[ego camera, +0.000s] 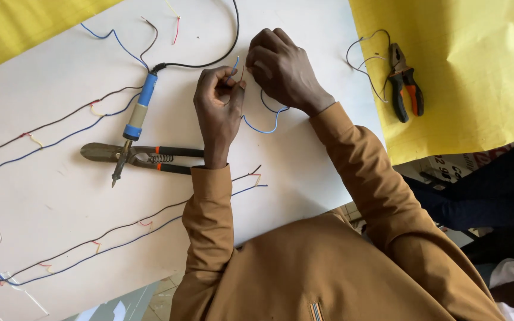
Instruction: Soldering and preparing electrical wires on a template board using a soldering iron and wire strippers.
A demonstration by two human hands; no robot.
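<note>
- Illumination: bright, even, diffuse daylight; no single source evident.
- Shadows: soft and faint, close under the hands (257,89) and the snips (144,157) on the white sheet (60,214).
- Glare: none; the white sheet is near full brightness yet keeps detail.
- Focus: sharp across the sheet; thin wires (90,238) resolve cleanly.
- Lower right corner: dark, low in detail.
- Edges: slight wide-angle stretch.

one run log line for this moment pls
left hand: pinching wire ends | right hand: on blue wire | soldering iron across snips | pliers on yellow sheet
</note>
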